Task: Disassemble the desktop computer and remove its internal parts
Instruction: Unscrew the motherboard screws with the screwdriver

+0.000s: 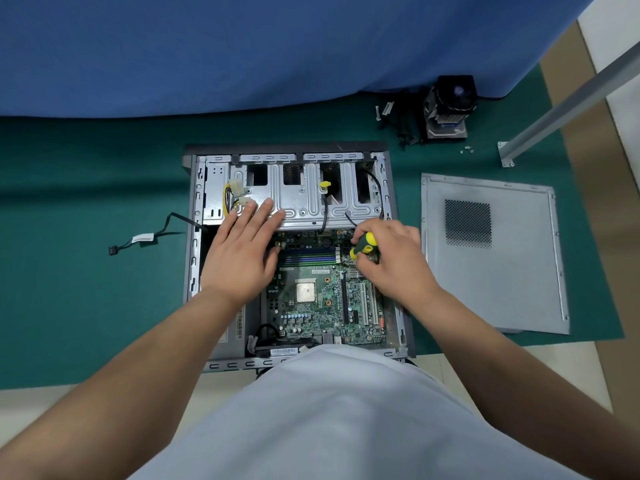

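— Grip? The right hand [391,258] clenches a green-and-yellow screwdriver [363,244] over the motherboard's [322,299] far right corner; the left hand [242,251] lies flat, released, on the drive cage [304,199].

— And the computer? The open case [194,237] lies on a green mat [86,289], its side panel [491,254] to the right and the removed cooler [448,105] beyond. Likely loosening board screws; next, seat the tip squarely

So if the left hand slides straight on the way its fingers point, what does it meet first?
The left hand lies flat, fingers pointing up-right onto the ribbed silver metal drive cage. Next in that line is probably the small yellow plastic clip, though depth is unclear.
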The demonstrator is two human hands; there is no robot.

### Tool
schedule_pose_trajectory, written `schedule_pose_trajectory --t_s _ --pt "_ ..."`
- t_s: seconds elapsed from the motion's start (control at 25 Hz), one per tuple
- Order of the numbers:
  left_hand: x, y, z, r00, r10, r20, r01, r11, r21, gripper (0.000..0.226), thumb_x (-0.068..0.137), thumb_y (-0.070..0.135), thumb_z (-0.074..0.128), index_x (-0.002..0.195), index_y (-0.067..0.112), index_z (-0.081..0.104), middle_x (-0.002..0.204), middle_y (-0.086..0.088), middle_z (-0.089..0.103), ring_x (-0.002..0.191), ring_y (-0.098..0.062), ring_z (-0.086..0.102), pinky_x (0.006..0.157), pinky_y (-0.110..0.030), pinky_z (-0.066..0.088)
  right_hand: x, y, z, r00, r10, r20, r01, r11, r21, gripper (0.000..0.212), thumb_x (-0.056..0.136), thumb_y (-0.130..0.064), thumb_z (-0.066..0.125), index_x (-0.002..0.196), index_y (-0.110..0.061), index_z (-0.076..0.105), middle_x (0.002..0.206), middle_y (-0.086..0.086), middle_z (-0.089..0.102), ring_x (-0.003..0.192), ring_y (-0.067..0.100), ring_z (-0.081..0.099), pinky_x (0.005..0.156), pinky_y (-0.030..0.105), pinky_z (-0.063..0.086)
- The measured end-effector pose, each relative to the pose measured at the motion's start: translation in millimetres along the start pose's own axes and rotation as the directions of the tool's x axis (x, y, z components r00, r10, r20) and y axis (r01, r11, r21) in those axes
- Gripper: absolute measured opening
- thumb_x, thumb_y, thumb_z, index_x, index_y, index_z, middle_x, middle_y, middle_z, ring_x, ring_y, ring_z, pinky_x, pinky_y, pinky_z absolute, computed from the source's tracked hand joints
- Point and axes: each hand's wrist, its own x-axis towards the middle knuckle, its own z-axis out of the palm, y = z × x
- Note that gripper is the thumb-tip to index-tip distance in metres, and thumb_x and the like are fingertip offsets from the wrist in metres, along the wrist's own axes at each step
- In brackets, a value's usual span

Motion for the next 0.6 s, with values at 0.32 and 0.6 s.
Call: schedule_pose_trajectory --t_s 0.32,0.6 --pt "0 1 -4 1.000 -0.006 0.014 0.006 1.000 -0.007 0.063 0.101 0.043 0.034 0.162 0.031 0.026 0.170 0.004 0.022 0.158 -0.017 0.014 0.129 -0.042 0.008 18 -22 -23 0.997 0.040 0.066 -0.009 0.912 -0.410 0.043 0.105 -0.060 0.030 0.118 -0.026 0.054 0.085 0.000 0.060 0.076 0.028 0.059 0.064 0.034 0.049" --pt "-1 2 -7 1.000 -0.012 0.020 0.012 1.000 -0.020 0.063 0.101 0.042 0.034 0.162 0.031 0.026 0.170 0.004 0.022 0.158 -0.017 0.014 0.129 -0.041 0.005 24 -21 -36 0.969 -0.054 0.242 0.168 0.860 -0.481 0.036 0.100 -0.056 0.033 0.108 -0.022 0.043 0.086 -0.004 0.052 0.076 0.022 0.052 0.059 0.033 0.039"
